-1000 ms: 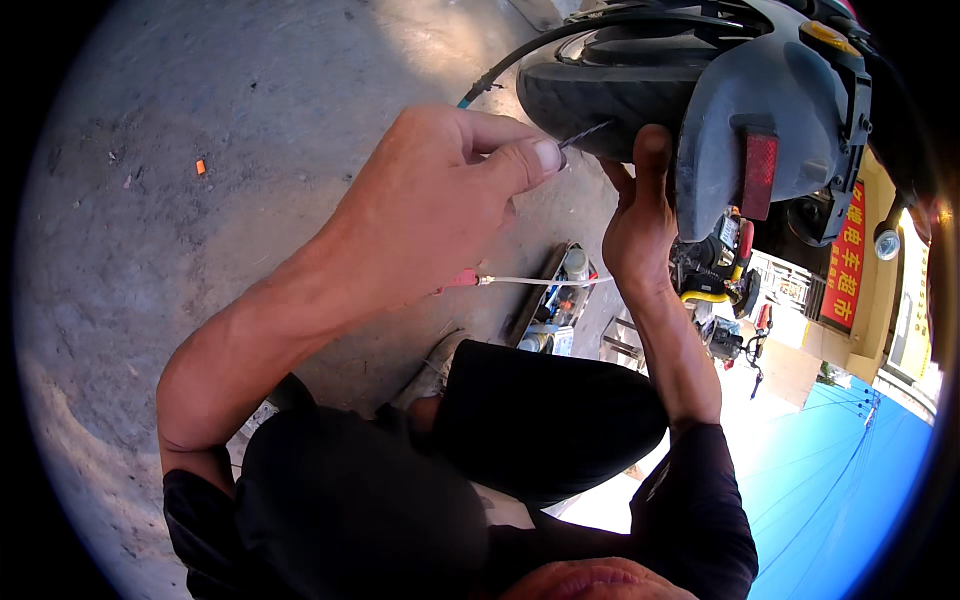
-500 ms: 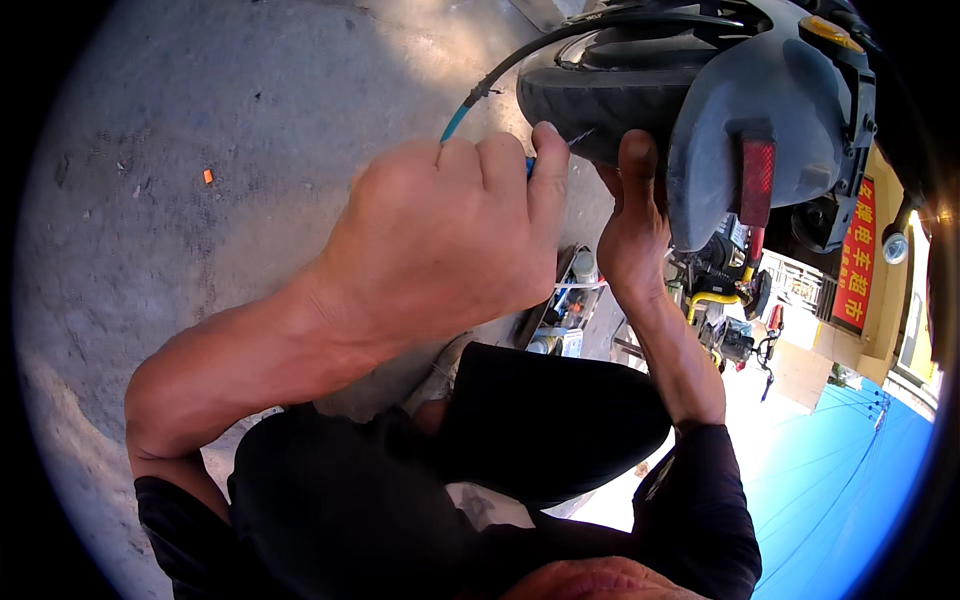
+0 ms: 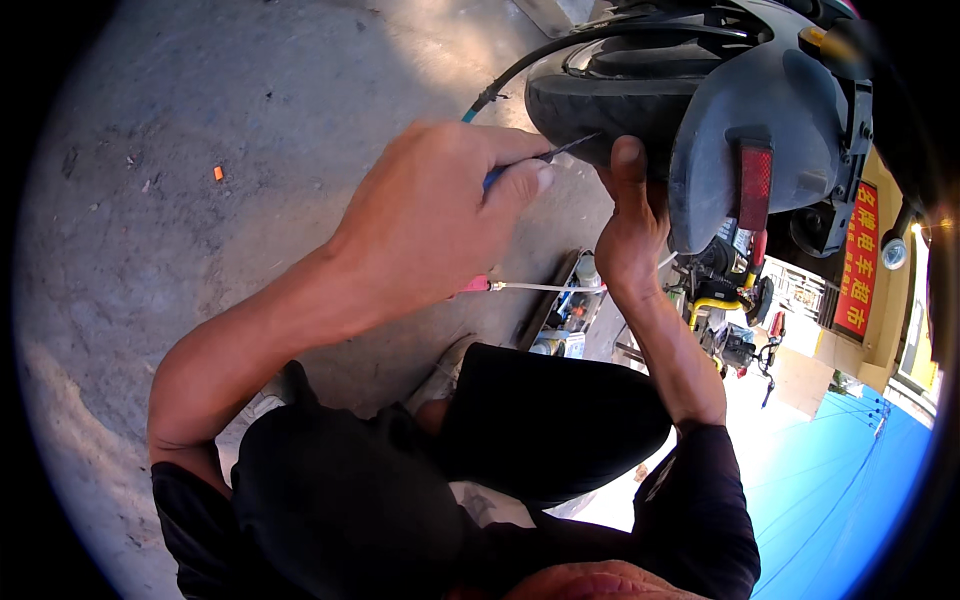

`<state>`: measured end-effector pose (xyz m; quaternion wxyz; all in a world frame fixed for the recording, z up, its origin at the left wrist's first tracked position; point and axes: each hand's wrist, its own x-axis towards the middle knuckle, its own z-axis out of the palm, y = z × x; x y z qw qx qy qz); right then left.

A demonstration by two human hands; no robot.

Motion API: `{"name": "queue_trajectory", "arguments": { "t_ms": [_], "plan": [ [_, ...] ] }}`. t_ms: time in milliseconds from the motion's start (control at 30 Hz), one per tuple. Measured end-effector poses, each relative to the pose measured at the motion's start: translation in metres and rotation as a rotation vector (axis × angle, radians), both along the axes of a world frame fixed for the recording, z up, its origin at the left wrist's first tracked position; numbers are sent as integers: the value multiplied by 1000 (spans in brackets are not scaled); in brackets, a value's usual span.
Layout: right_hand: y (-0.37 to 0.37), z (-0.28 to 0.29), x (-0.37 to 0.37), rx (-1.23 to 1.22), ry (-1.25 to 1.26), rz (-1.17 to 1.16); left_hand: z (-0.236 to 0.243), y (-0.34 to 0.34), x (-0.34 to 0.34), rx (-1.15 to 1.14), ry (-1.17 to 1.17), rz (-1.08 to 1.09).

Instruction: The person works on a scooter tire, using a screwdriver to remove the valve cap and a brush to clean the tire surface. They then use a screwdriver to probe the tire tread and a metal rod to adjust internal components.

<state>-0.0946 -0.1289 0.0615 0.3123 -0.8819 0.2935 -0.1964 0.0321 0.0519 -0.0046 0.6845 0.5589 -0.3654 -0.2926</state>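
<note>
My left hand (image 3: 430,205) is closed round a thin pointed tool (image 3: 492,178) with a blue handle. Thumb and forefinger pinch it near the front, and its dark shaft points at the tread of a black tyre (image 3: 585,105). Whether the tip touches the rubber, I cannot tell. My right hand (image 3: 632,225) is up against that tyre beside the grey rear mudguard (image 3: 730,130), thumb raised along the tread and the other fingers mostly hidden. A black cable (image 3: 520,68) arcs from the wheel to a teal section that passes behind my left hand.
Below my left hand, a pink-red handle (image 3: 475,284) joins a pale thin hose (image 3: 550,288). A tray of bottles and small items (image 3: 570,300) stands on the ground beyond my knee (image 3: 550,420). An orange scrap (image 3: 218,174) lies on the concrete. Parked bikes (image 3: 735,325) stand at right.
My left hand has turned and shifted slightly left, showing more of the tool and its shaft. The pink-red handle and hose have come into view. My right hand stays nearly still.
</note>
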Motion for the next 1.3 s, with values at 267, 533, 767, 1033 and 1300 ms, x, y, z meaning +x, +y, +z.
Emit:
{"name": "queue_trajectory", "arguments": {
  "t_ms": [267,533,767,1033,1300],
  "plan": [
    [6,1,3,-32,36,-21,-5,-4,-7,-11,-614,332],
    [7,0,5,-24,0,-15,10,2,-2,152,-277,83],
    [-9,-8,0,4,164,-26,-9,5,-8,104,-840,395],
    [-29,-13,-17,29,49,50,-4,8,18,2,859,-429],
    [-22,-11,-10,40,43,47,-21,-7,-17,318,-651,128]
  ]
}}
